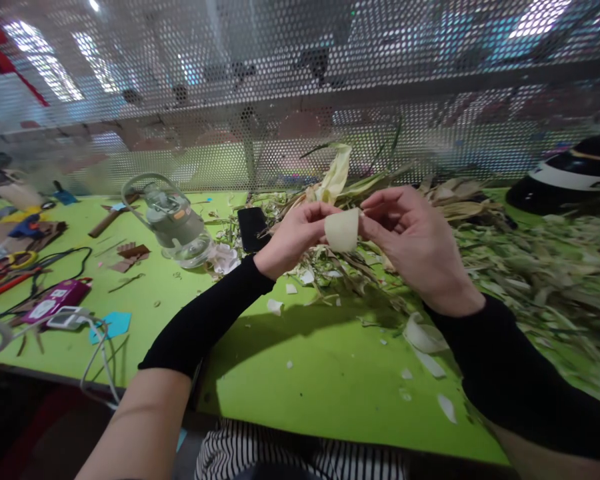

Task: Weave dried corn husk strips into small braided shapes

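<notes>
A pale, curved strip of corn husk (342, 231) hangs between my two hands above the green table (290, 387). Its left edge is pinched by my left hand (300, 237), with thumb and forefinger pressed together. At the upper right edge, my right hand (410, 243) grips it between thumb and fingertips. Behind my hands, a larger yellowish husk leaf (337, 173) rises from a heap of dry leaves. Below my right wrist lie a curled husk piece (424, 333) and small pale scraps (447, 408).
Left of my hands stand a glass jug (177, 230) and a black phone (253, 228). A hammer (111, 219), a purple box (56, 301), cables and red-handled tools lie farther left. Shredded husk (540, 267) covers the right side, before a black-and-white object (570, 177). A perforated metal screen (280, 127) borders the back.
</notes>
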`<action>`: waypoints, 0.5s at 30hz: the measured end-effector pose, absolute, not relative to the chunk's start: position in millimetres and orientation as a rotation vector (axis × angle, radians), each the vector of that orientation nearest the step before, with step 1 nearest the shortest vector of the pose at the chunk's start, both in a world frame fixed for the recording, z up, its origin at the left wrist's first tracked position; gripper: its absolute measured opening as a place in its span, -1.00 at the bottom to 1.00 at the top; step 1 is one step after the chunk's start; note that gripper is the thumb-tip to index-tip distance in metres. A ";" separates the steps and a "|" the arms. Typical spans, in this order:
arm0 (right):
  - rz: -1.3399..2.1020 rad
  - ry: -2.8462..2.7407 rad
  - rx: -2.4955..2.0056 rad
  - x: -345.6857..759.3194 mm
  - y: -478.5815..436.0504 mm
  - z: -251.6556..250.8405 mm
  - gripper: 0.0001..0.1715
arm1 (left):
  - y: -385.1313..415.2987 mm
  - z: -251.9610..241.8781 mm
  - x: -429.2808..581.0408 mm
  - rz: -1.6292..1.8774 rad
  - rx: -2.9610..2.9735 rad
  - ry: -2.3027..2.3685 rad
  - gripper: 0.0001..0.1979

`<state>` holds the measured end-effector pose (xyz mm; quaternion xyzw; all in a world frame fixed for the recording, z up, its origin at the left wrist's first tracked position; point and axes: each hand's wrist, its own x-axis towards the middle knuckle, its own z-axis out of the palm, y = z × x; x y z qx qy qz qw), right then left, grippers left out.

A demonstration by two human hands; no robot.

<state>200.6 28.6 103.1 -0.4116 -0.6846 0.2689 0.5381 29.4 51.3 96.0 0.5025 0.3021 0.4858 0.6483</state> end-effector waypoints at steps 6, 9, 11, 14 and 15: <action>0.419 -1.820 -0.936 206.7 26.7 104.4 -0.90 | 55.5 98.3 26.6 0.946 0.889 0.637 -0.88; 0.282 -1.898 -0.950 210.8 30.9 104.8 -0.91 | 55.2 98.6 25.0 0.923 0.921 0.635 -0.92; 0.254 -1.936 -0.971 212.3 32.4 106.0 -0.90 | 55.1 98.2 24.3 0.898 0.964 0.640 -0.92; 0.279 -1.931 -1.023 212.4 31.4 107.4 -0.93 | 54.4 96.3 25.0 0.945 1.090 0.640 -0.86; 0.297 -1.911 -1.045 212.0 30.4 107.4 -0.93 | 53.8 95.2 25.8 0.991 1.157 0.632 -0.85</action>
